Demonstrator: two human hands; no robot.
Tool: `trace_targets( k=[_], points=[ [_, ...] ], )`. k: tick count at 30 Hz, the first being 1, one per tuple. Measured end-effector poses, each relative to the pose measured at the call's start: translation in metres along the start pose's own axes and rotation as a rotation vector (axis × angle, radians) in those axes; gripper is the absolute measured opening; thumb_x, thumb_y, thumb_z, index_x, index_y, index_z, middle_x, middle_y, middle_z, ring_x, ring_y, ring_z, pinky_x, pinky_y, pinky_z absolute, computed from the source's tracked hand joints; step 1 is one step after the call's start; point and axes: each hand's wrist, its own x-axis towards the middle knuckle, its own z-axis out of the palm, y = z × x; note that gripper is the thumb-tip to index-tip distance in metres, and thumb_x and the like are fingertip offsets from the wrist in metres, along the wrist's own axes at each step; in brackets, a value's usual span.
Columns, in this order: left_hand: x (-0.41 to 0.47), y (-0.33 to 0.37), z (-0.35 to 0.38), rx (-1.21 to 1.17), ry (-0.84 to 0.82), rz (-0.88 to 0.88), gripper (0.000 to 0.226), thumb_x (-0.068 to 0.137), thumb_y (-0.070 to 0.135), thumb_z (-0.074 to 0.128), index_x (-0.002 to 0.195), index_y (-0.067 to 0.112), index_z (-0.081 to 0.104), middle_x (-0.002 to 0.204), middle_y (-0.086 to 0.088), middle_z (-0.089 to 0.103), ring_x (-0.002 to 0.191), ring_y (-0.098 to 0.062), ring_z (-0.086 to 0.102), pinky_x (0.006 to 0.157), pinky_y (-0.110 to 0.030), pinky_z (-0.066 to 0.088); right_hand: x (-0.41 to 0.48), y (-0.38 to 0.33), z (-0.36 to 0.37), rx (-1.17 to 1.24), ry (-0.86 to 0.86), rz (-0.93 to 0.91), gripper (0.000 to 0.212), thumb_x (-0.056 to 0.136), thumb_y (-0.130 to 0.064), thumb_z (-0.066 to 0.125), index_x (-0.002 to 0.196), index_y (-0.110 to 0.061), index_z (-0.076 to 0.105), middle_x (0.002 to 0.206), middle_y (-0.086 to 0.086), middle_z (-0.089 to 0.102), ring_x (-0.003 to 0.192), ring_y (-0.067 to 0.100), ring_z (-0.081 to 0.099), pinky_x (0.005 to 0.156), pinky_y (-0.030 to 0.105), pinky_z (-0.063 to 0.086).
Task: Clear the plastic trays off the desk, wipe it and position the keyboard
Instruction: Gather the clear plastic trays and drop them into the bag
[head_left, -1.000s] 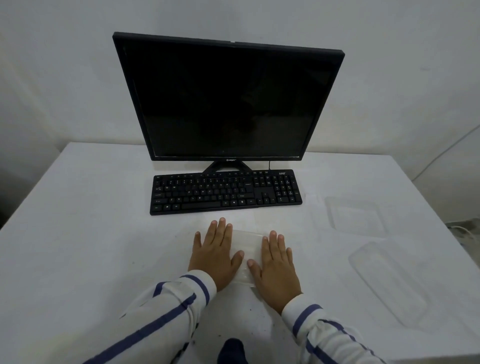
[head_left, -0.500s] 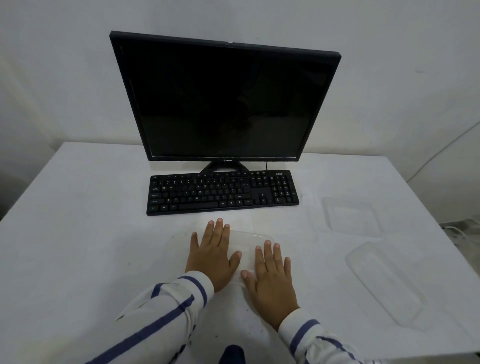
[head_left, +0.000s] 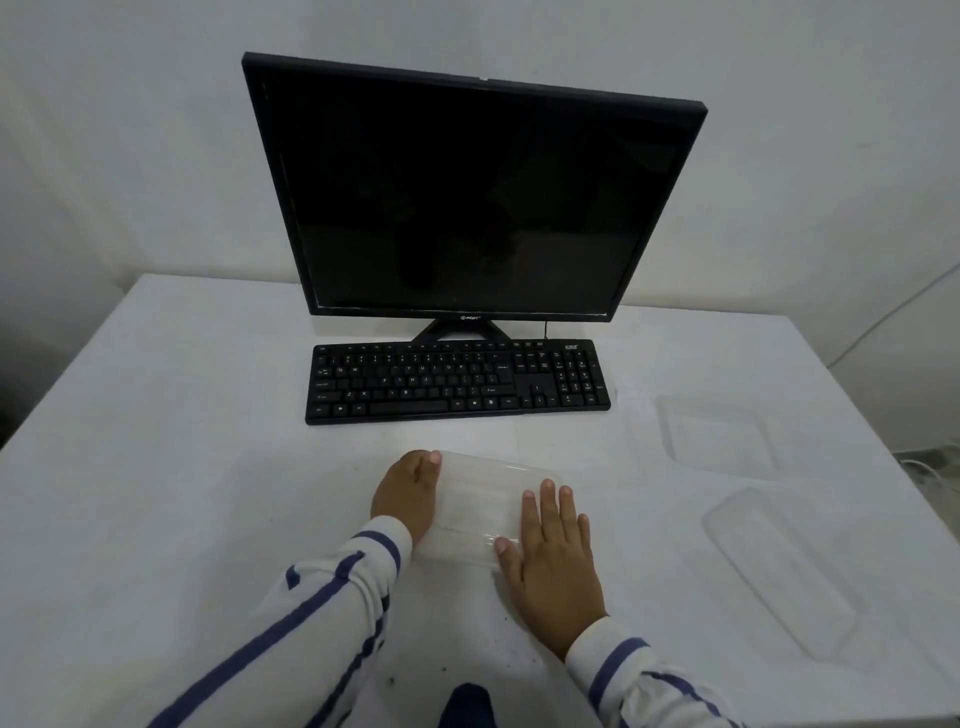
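- Fingers of the left hand (head_left: 408, 493) curl around the left edge of the clear tray (head_left: 480, 506), thumb at its far corner; the right hand (head_left: 553, 545) lies flat on its right end.
- That tray sits just in front of the keyboard (head_left: 457, 382), long axis roughly parallel to it.
- Two more trays (head_left: 714, 436) (head_left: 779, 566) lie right of the keyboard, nearer the right hand.

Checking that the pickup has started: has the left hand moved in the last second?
Yes. The left hand went from flat on the clear tray to gripping its left edge, away from the right hand; distance to the keyboard looks similar.
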Motion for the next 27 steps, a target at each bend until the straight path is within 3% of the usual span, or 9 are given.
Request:
trace_targets(
  k=[5, 7, 11, 14, 17, 19, 22, 24, 27],
  points=[
    [0.015, 0.005, -0.004, 0.065, -0.050, -0.063, 0.045, 0.100, 0.035, 0.033, 0.110, 0.000, 0.058, 0.111, -0.020, 0.061, 0.095, -0.031, 0.054, 0.084, -0.033, 0.039, 0.001, -0.002, -0.002, -0.068, -0.011, 0.033, 0.070, 0.097, -0.053, 0.013, 0.135, -0.007, 0.048, 0.142, 0.018, 0.045, 0.131, 0.037, 0.040, 0.102, 0.048, 0.031],
    [0.016, 0.004, -0.002, 0.061, -0.039, -0.067, 0.044, 0.100, 0.035, 0.034, 0.107, -0.001, 0.058, 0.108, -0.021, 0.062, 0.097, -0.035, 0.057, 0.083, -0.035, 0.042, 0.000, -0.002, -0.002, -0.096, -0.010, 0.033, 0.068, 0.097, -0.053, 0.014, 0.133, -0.008, 0.050, 0.140, 0.018, 0.047, 0.129, 0.037, 0.043, 0.100, 0.048, 0.034],
    [0.013, 0.004, 0.008, 0.204, 0.069, -0.051, 0.039, 0.100, 0.037, 0.030, 0.107, 0.009, 0.056, 0.112, -0.011, 0.061, 0.098, -0.027, 0.056, 0.090, -0.034, 0.045, 0.000, -0.002, -0.002, -0.117, -0.016, 0.042, 0.069, 0.097, -0.053, 0.014, 0.132, -0.007, 0.051, 0.139, 0.018, 0.048, 0.128, 0.038, 0.044, 0.100, 0.048, 0.033],
    [0.002, 0.007, 0.008, 0.285, 0.246, 0.166, 0.038, 0.097, 0.036, 0.042, 0.129, 0.016, 0.048, 0.132, -0.006, 0.051, 0.121, -0.026, 0.046, 0.101, -0.039, 0.037, 0.000, -0.001, -0.004, -0.123, -0.021, 0.066, 0.068, 0.097, -0.053, 0.014, 0.131, -0.008, 0.053, 0.137, 0.018, 0.050, 0.126, 0.037, 0.047, 0.099, 0.047, 0.034],
    [-0.015, 0.010, 0.015, 0.591, 0.069, 0.471, 0.053, 0.098, 0.041, 0.032, 0.146, 0.019, 0.029, 0.154, -0.004, 0.027, 0.144, -0.024, 0.018, 0.117, -0.041, 0.016, 0.000, -0.002, -0.005, -0.120, -0.049, 0.064, 0.067, 0.097, -0.053, 0.015, 0.130, -0.009, 0.053, 0.137, 0.017, 0.051, 0.125, 0.037, 0.048, 0.099, 0.048, 0.034],
    [-0.024, 0.008, 0.023, 0.772, -0.086, 0.501, 0.061, 0.098, 0.048, 0.019, 0.151, 0.019, 0.011, 0.160, -0.003, 0.005, 0.148, -0.024, -0.002, 0.120, -0.044, 0.001, 0.001, -0.004, -0.004, -0.114, -0.095, 0.069, 0.066, 0.096, -0.053, 0.017, 0.131, -0.010, 0.053, 0.138, 0.015, 0.050, 0.126, 0.036, 0.046, 0.102, 0.048, 0.028],
    [-0.026, 0.005, 0.028, 0.842, -0.127, 0.477, 0.063, 0.098, 0.051, 0.013, 0.152, 0.020, 0.000, 0.160, -0.003, -0.006, 0.147, -0.024, -0.010, 0.119, -0.043, -0.006, 0.005, -0.010, -0.012, -0.114, -0.109, 0.092, 0.076, 0.095, -0.055, 0.004, 0.131, -0.010, 0.054, 0.140, 0.015, 0.048, 0.129, 0.037, 0.044, 0.103, 0.051, 0.026],
    [-0.025, 0.005, 0.027, 0.867, -0.121, 0.486, 0.063, 0.098, 0.049, 0.012, 0.152, 0.018, -0.001, 0.160, -0.004, -0.007, 0.147, -0.024, -0.010, 0.119, -0.042, -0.006, 0.014, -0.015, -0.020, -0.103, -0.080, 0.004, 0.086, 0.088, -0.054, -0.014, 0.145, -0.010, 0.032, 0.154, 0.012, 0.025, 0.143, 0.034, 0.019, 0.110, 0.047, 0.005],
    [-0.025, 0.008, 0.025, 0.917, -0.143, 0.493, 0.061, 0.099, 0.046, 0.008, 0.151, 0.017, -0.004, 0.160, -0.005, -0.008, 0.147, -0.025, -0.011, 0.119, -0.043, -0.007, 0.032, -0.021, -0.025, 0.014, -0.085, -0.051, 0.060, 0.098, -0.042, 0.007, 0.150, -0.013, 0.009, 0.159, 0.006, 0.003, 0.146, 0.024, -0.004, 0.111, 0.036, -0.011]
  ],
)
